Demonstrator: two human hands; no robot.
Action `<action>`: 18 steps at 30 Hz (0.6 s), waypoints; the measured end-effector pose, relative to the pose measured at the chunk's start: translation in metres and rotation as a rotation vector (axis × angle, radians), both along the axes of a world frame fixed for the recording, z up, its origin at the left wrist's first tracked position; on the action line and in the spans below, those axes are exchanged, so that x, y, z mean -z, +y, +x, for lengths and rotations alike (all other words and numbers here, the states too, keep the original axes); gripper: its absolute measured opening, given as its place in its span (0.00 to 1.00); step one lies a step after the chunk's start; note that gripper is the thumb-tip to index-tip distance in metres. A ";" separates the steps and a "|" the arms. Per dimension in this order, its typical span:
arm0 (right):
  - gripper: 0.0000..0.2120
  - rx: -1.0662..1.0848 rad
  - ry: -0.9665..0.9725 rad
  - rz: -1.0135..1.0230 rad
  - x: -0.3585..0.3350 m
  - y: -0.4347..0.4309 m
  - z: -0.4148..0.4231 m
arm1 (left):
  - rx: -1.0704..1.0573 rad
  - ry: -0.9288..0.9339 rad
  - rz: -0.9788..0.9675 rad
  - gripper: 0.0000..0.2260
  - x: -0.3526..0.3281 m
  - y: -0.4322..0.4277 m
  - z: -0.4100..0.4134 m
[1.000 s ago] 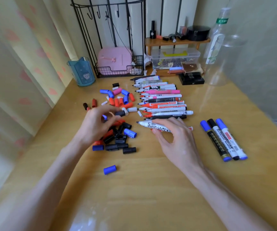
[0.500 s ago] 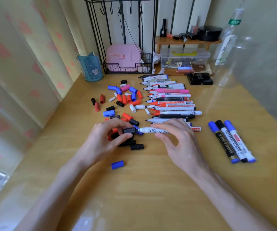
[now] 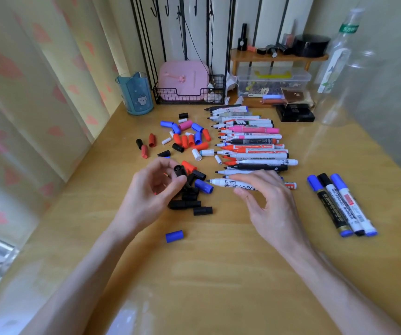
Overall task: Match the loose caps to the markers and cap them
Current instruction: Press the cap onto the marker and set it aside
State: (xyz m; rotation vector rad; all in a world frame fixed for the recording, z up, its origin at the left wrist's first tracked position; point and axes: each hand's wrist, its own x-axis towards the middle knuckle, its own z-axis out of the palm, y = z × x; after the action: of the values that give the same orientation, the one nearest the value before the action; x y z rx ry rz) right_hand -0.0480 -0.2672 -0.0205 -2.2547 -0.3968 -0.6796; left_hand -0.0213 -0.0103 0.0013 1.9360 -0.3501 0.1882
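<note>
Three capped markers [image 3: 342, 204] lie at right; mid-frame, the left hand [image 3: 153, 192] pinches a black plastic cap [image 3: 179, 170], the right hand [image 3: 273, 206] grips a white-barrelled uncapped marker [image 3: 221, 183], with many bare markers [image 3: 252, 142] and loose caps [image 3: 187, 139] left above.

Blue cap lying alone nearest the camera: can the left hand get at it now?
Probably yes: the blue cap lies alone on the table close to the left hand, nothing over it. But that hand holds a black cap in its grip; that likely goes down first.
</note>
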 end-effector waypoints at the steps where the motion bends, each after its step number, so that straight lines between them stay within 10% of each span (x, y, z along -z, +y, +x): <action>1: 0.13 0.000 -0.002 0.000 0.000 0.000 0.000 | 0.014 0.059 -0.057 0.05 0.000 0.000 0.000; 18: 0.12 -0.125 -0.022 -0.081 0.002 0.003 -0.003 | 0.215 0.087 0.137 0.07 0.009 -0.005 -0.007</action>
State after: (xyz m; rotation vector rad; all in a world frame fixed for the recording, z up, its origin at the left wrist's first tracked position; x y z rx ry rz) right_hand -0.0509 -0.2644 -0.0226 -2.2783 -0.5798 -0.6337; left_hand -0.0285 -0.0156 -0.0074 2.0169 -0.5212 -0.0625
